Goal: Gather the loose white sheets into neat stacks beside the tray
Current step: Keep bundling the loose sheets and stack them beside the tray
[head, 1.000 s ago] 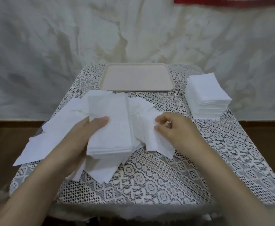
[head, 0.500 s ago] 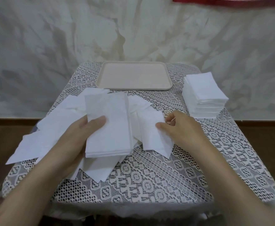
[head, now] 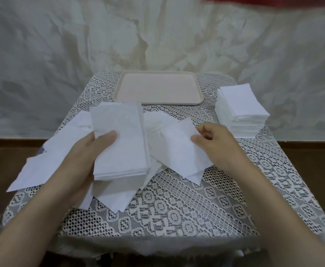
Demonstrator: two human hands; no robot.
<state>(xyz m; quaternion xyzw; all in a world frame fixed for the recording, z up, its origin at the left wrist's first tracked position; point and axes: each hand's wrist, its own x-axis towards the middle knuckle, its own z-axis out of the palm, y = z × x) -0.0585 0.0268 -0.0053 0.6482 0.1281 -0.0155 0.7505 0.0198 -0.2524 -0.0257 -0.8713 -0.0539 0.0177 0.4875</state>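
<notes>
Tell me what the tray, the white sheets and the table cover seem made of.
The tray: likely plastic, matte beige, smooth, moulded with rounded rim. The white sheets: probably tissue or nonwoven, matte, faintly textured, thin, limp. The table cover: white lace, openwork showing dark beneath.

Soft even light, faint shadows; wide-angle bowing at edges, btm edge blurred.

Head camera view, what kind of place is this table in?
Likely a home or small workshop: a white lace tablecloth, a stained grey-white wall close behind it, and a plain beige rectangular tray.
</notes>
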